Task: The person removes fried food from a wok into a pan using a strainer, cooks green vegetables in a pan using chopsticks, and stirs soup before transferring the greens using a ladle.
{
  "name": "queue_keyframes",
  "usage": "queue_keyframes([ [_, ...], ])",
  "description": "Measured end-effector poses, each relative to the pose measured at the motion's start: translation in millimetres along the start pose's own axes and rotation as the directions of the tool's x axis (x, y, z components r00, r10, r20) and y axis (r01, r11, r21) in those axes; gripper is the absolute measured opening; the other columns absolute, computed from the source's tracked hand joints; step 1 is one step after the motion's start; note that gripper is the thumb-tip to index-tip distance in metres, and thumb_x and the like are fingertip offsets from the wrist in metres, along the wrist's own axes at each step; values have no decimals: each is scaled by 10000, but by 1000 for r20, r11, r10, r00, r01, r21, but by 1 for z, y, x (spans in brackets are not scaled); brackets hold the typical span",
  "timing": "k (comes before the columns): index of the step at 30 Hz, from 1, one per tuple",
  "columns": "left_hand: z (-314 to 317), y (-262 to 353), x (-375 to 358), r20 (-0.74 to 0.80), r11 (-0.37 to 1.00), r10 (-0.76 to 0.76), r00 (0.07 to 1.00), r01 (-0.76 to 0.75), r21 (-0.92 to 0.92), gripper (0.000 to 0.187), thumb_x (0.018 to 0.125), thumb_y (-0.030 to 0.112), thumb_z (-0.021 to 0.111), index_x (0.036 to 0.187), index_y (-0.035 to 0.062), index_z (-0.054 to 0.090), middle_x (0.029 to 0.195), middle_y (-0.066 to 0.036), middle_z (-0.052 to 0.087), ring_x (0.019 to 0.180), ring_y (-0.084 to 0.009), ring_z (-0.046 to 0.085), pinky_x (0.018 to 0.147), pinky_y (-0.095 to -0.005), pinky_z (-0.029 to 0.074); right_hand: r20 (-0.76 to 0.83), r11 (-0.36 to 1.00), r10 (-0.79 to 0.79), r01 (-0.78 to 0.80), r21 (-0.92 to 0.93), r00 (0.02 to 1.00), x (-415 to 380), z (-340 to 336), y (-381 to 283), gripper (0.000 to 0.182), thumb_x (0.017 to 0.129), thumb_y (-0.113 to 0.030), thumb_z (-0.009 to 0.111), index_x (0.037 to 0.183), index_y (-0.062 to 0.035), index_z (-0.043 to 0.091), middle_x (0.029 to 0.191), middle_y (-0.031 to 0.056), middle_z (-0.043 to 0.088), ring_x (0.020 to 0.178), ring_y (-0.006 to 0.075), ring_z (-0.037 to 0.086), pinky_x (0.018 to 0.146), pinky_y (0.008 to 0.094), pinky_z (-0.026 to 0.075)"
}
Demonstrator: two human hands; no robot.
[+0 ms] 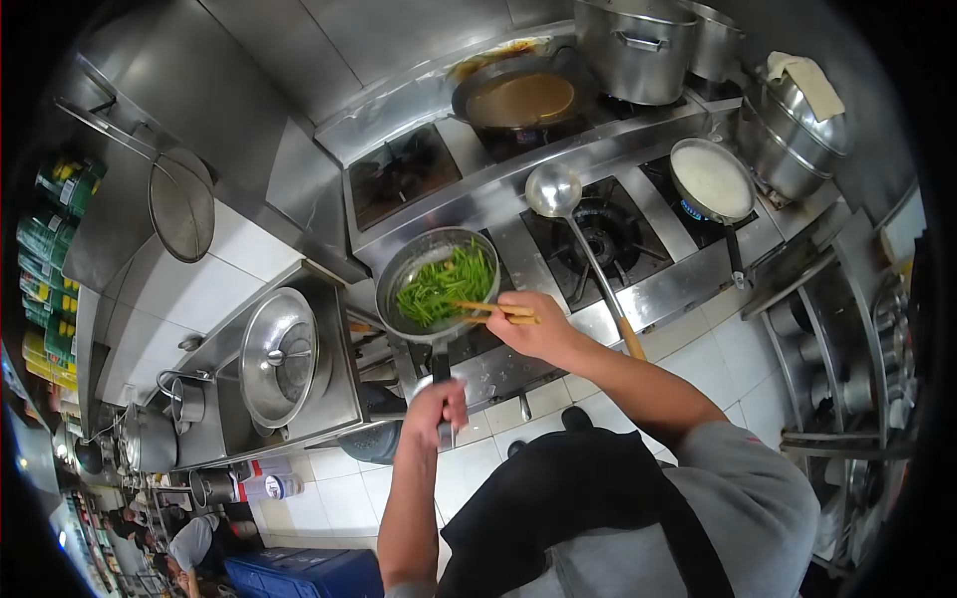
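A small steel frying pan (399, 274) full of green vegetable strips (445, 283) sits over a burner on the steel stove. My left hand (436, 404) grips the pan's dark handle near its end. My right hand (533, 327) holds a pair of wooden chopsticks (488, 311) whose tips reach into the greens.
A long ladle (578, 229) lies across the neighbouring burner. Further off are a pan of white liquid (710, 181), a wok of brown sauce (520, 98) and large stockpots (638, 45). A lidded pot (281, 354) stands to the left. Another person (189, 543) crouches at lower left.
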State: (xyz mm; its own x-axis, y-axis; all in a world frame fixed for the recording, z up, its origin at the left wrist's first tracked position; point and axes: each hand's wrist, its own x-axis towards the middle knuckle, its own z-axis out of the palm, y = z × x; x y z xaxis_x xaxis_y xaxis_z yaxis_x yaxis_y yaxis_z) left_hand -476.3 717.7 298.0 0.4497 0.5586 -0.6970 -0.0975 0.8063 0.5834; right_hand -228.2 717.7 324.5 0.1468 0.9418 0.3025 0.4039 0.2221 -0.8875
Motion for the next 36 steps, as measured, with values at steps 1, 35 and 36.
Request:
queue_keyframes([
  [1,6,11,9,-38,997,-23,999,20,-69,336,878,159,623,602,120,436,488,-1,380,405,-138,402,407,-294,346,-2,1000,1,-1,3,1000,4,3,0,242,798,-256,639,710,-35,599,671,196,602,630,401,605,559,424,472],
  [35,-59,-84,-3,90,994,-28,996,37,-103,203,905,130,654,786,91,494,609,2,470,418,-106,405,388,-311,382,136,938,203,-153,-310,970,68,61,25,210,813,-244,621,719,-60,663,635,81,630,567,212,593,538,348,467],
  [36,-58,-83,-5,96,992,-27,995,39,-122,201,907,131,654,789,91,497,609,3,469,418,-105,405,388,-307,381,214,973,132,-85,-215,968,60,68,19,206,819,-242,620,726,-64,666,642,87,635,564,213,595,537,345,469],
])
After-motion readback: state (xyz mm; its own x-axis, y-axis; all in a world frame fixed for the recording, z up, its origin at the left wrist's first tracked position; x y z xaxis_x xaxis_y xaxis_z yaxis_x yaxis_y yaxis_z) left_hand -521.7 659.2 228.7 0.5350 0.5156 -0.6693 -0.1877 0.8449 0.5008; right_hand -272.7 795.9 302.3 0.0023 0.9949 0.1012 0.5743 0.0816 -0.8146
